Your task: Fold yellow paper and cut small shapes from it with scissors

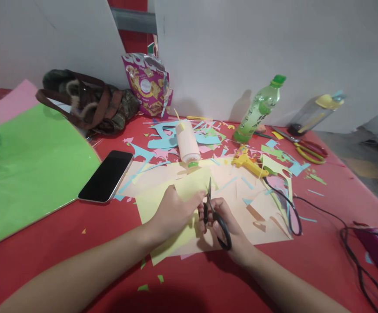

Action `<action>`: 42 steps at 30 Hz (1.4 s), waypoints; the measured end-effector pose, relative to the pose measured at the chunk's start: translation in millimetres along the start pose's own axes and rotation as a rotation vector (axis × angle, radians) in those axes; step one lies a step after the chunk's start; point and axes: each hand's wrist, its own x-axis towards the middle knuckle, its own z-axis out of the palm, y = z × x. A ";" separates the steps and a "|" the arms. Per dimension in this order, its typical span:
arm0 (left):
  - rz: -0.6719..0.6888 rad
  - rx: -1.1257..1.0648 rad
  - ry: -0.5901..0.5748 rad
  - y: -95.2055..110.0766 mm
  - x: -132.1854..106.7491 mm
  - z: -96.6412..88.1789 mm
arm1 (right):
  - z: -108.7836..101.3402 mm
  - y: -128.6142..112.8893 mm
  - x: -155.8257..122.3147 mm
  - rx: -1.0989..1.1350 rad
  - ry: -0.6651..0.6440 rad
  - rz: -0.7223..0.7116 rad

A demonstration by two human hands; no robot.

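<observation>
My left hand is closed on a small piece of pale yellow paper, holding it up over the middle of the table. In my right hand is a pair of scissors with black handles, its blades pointing up beside the paper's right edge. Whether the blades touch the paper I cannot tell. Beneath both hands lie sheets of yellow paper and peach paper. Just beyond the held paper, a peach-wrapped bottle with a green cap lies on its side among scraps.
A black phone and green sheets lie left. Behind are a camouflage bag, a snack bag and a green bottle. Right are a yellow glue gun with a trailing cable, larger scissors and a clear bottle.
</observation>
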 end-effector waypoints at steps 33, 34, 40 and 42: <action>0.135 0.253 -0.175 8.8 10.6 -17.6 | -2.8 2.2 -0.1 0.167 -0.056 -0.006; 0.135 0.263 -0.177 9.1 11.0 -18.5 | -2.8 2.3 -0.1 0.166 -0.058 -0.006; 0.137 0.339 -0.224 13.4 11.8 -22.9 | -3.0 1.9 0.2 0.171 -0.095 -0.013; 0.123 0.374 -0.233 15.0 11.8 -23.9 | -2.5 1.0 0.3 0.172 -0.103 -0.014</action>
